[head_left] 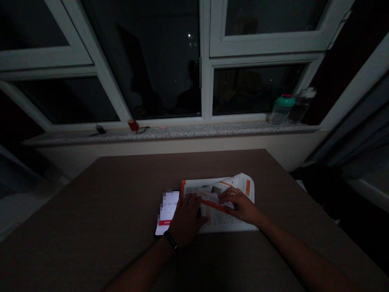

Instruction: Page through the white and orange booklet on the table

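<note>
A newspaper with orange bands and small print lies on the brown table, its upper right part curled over towards the left. My left hand rests flat across its left side, fingers stretched out and thumb apart, a dark band on the wrist. On the right, my right hand has bent fingers closed on the folded-over page. Just left of my left hand lies a lit phone showing a running-time display and a red button; my hand hides part of its right edge.
The table reaches to the wall beneath a window. On the speckled sill stand a teal-lidded bottle, a clear bottle, a small red object and a small dark object. The room is dim.
</note>
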`<state>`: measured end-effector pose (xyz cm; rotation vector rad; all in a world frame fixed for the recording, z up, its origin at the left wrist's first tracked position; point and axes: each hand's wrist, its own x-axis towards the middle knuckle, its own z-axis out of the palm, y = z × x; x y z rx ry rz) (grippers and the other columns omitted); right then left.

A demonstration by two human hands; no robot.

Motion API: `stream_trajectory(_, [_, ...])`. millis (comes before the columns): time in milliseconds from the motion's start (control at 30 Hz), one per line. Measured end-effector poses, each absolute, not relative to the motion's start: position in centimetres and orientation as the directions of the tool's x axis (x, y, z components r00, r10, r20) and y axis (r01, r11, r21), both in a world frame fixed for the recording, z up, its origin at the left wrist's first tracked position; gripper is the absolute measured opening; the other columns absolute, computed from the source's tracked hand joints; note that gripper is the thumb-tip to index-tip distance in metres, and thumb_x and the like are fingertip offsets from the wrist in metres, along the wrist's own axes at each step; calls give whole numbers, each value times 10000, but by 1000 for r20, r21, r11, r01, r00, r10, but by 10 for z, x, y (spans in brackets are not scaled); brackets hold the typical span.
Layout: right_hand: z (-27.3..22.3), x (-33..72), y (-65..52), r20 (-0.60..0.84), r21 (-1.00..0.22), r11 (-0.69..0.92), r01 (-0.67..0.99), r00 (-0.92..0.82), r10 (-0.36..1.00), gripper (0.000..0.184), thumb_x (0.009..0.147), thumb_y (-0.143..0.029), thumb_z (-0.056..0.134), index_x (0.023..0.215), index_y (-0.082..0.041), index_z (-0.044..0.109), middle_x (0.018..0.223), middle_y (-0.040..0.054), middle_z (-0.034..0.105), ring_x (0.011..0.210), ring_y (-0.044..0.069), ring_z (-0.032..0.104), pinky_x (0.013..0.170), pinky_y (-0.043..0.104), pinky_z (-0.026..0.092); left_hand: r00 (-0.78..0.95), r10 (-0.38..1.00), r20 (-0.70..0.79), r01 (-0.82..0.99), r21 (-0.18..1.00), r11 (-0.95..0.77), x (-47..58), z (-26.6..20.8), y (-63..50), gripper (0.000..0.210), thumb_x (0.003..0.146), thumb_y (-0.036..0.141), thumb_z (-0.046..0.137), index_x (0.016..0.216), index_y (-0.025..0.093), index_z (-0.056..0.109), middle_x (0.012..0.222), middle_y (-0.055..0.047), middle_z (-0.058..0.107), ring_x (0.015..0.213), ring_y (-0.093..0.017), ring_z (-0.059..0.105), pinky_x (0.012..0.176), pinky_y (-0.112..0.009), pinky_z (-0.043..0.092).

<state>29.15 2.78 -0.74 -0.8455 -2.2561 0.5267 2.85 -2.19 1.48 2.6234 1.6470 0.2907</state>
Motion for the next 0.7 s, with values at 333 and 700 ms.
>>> stream_trajectory(333, [-7, 292, 27, 434, -559, 705, 437, -570, 698, 274, 801, -116, 672, 1029, -268, 682, 1082, 51, 694, 1069, 240, 610, 952, 457, 458, 437, 892, 114, 881, 144, -450, 29, 10, -21, 593, 932, 486, 555, 1420, 172, 435, 1503, -141, 406, 1392, -332, 349, 1137, -551, 263])
stream_trajectory(700, [-5, 291, 27, 425, -566, 698, 439, -570, 703, 267, 792, -112, 679, 1013, -262, 694, 1078, 56, 699, 1072, 247, 610, 957, 462, 455, 402, 912, 87, 905, 113, -410, 35, 15, -27, 637, 923, 503, 558, 1440, 153, 431, 1514, -143, 391, 1411, -342, 302, 1140, -532, 261])
